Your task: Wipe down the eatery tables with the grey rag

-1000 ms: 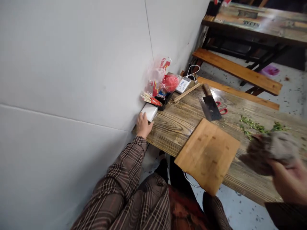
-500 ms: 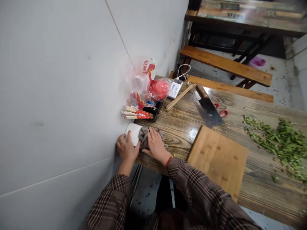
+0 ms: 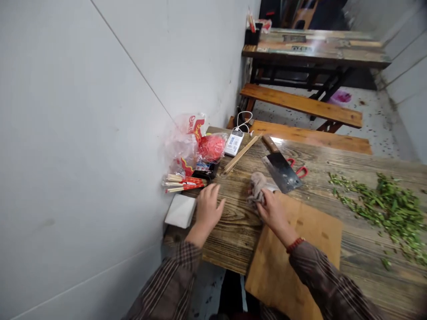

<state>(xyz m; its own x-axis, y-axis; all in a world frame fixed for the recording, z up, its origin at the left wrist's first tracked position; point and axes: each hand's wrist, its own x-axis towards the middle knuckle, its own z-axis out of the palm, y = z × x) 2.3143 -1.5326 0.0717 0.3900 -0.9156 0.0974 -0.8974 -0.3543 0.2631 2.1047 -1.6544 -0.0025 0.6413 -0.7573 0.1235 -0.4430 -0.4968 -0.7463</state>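
A crumpled grey-brown cloth (image 3: 256,189) is gripped in my right hand (image 3: 274,212), just over the table by the far left corner of the wooden cutting board (image 3: 300,249). My left hand (image 3: 209,208) holds nothing; its fingers are apart, beside a white box-like block (image 3: 181,210) that stands against the wall. A cleaver (image 3: 283,171) with a wooden handle lies beyond the cloth, partly over red-handled scissors (image 3: 302,172). Near my left hand are paper-sleeved chopsticks (image 3: 187,183).
Chopped greens (image 3: 393,209) are spread on the right of the wooden table (image 3: 230,240). At the wall sit plastic bags (image 3: 183,142), a red bundle (image 3: 212,147), a white device with a cable (image 3: 234,143) and thin sticks (image 3: 242,154). Benches (image 3: 300,104) stand beyond.
My right hand has carried the cloth rightwards, from beside the white block to the cutting board's corner. My left hand has let go of the block and moved right. The view has shifted.
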